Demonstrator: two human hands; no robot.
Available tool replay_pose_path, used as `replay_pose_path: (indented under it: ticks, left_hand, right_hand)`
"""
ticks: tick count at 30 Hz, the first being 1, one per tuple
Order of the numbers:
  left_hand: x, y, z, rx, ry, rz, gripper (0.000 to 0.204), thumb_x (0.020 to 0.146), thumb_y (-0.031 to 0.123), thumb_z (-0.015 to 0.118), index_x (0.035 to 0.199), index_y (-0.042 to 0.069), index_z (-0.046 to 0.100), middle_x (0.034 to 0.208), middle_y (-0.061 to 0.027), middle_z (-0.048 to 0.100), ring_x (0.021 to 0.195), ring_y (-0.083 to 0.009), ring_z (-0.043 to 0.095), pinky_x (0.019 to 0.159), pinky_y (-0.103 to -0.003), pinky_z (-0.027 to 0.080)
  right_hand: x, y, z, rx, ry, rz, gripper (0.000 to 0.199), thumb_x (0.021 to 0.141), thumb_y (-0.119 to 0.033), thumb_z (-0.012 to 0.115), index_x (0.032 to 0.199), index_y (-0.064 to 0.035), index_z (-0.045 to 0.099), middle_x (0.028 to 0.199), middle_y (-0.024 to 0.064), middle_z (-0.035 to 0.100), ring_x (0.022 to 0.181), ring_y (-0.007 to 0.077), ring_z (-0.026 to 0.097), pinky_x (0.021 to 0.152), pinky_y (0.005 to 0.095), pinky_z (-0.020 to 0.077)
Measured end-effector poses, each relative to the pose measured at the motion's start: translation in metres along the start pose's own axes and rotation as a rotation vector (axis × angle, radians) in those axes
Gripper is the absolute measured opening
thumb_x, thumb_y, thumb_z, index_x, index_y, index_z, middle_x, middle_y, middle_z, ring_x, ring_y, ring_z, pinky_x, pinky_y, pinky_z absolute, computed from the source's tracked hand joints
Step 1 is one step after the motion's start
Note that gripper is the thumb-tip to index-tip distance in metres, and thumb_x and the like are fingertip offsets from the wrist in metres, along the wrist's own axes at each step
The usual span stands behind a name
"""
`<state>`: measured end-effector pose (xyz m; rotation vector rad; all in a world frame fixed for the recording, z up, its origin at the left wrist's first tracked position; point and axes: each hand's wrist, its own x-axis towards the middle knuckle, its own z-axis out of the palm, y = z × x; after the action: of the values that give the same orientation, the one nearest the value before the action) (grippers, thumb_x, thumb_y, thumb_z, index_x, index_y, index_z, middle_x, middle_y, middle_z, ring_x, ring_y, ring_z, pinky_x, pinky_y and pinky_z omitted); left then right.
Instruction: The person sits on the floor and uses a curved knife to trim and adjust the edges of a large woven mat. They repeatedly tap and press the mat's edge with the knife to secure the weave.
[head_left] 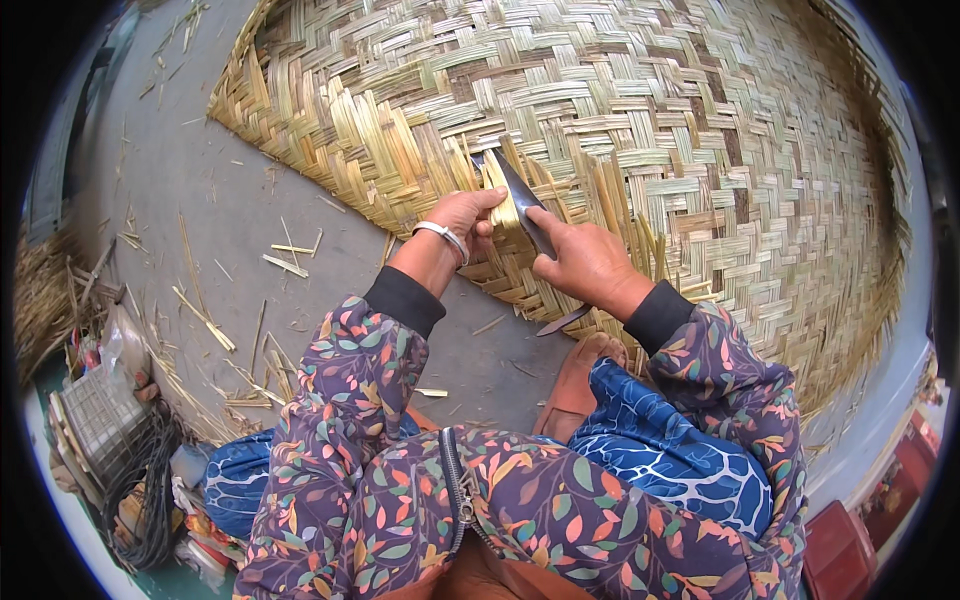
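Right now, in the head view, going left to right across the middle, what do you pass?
Loose bamboo strips on the ground → left hand with a white bangle → dark knife blade → right hand → far side of the woven bamboo mat.

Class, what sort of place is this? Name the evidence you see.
Probably an informal basket-weaving workspace on bare ground: a large woven bamboo-strip mat, loose strip offcuts on the grey concrete floor, and a dark metal blade.

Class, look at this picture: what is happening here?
A person sits on the ground at the edge of a large woven mat. The right hand grips a dark blade, its tip pushed in among the loose strips at the mat's rim. The left hand holds those strips beside it. Cut slivers lie on the ground.
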<state>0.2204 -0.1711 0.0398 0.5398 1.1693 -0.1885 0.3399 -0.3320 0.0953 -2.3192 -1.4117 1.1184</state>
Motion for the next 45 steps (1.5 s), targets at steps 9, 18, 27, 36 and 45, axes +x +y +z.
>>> replay_pose_path:
  ticks: [9, 18, 27, 36, 45]
  left_hand:
    - [0.015, 0.005, 0.011, 0.071, 0.269, 0.206, 0.026, 0.087, 0.026, 0.072, 0.073, 0.009, 0.058, 0.054, 0.0007, 0.052, 0.037, -0.0107, 0.044, 0.034, -0.029, 0.033]
    - [0.005, 0.001, 0.000, 0.022, 0.068, 0.197, 0.025, 0.091, 0.027, 0.070, 0.077, 0.012, 0.055, 0.062, 0.0045, 0.051, 0.039, -0.0060, 0.042, 0.036, -0.024, 0.034]
    - [0.011, -0.007, -0.006, -0.130, -0.085, 0.128, 0.021, 0.091, 0.027, 0.070, 0.083, 0.013, 0.056, 0.067, 0.0055, 0.054, 0.041, -0.0036, 0.043, 0.038, -0.023, 0.035]
    - [0.026, -0.002, 0.007, 0.046, 0.199, 0.296, 0.027, 0.089, 0.026, 0.070, 0.076, 0.005, 0.060, 0.054, 0.0008, 0.052, 0.038, -0.0093, 0.047, 0.033, -0.025, 0.036]
    - [-0.003, -0.003, 0.002, 0.455, 0.222, 0.430, 0.032, 0.085, 0.032, 0.075, 0.079, 0.001, 0.067, 0.065, -0.0050, 0.065, 0.049, -0.0123, 0.061, 0.043, -0.024, 0.047]
  right_hand:
    - [0.000, -0.001, 0.002, -0.014, 0.003, -0.007, 0.063, 0.075, -0.026, 0.063, 0.136, -0.0160, 0.051, 0.079, 0.0210, 0.068, 0.075, 0.0399, 0.066, 0.070, 0.0497, 0.0527]
    - [0.004, 0.000, -0.002, -0.070, -0.024, -0.011, 0.061, 0.076, -0.026, 0.064, 0.135, -0.0164, 0.051, 0.081, 0.0203, 0.068, 0.076, 0.0392, 0.066, 0.070, 0.0496, 0.0530]
    - [0.005, 0.003, 0.000, -0.093, -0.051, 0.003, 0.061, 0.077, -0.027, 0.063, 0.136, -0.0193, 0.050, 0.082, 0.0172, 0.069, 0.077, 0.0366, 0.067, 0.068, 0.0494, 0.0533]
    - [0.004, -0.002, -0.003, -0.075, -0.047, 0.008, 0.065, 0.074, -0.023, 0.063, 0.137, -0.0178, 0.049, 0.078, 0.0230, 0.066, 0.073, 0.0411, 0.065, 0.068, 0.0508, 0.0521]
    - [0.005, 0.002, -0.002, -0.084, -0.016, -0.039, 0.064, 0.074, -0.023, 0.063, 0.137, -0.0186, 0.052, 0.076, 0.0218, 0.066, 0.072, 0.0402, 0.065, 0.067, 0.0500, 0.0523]
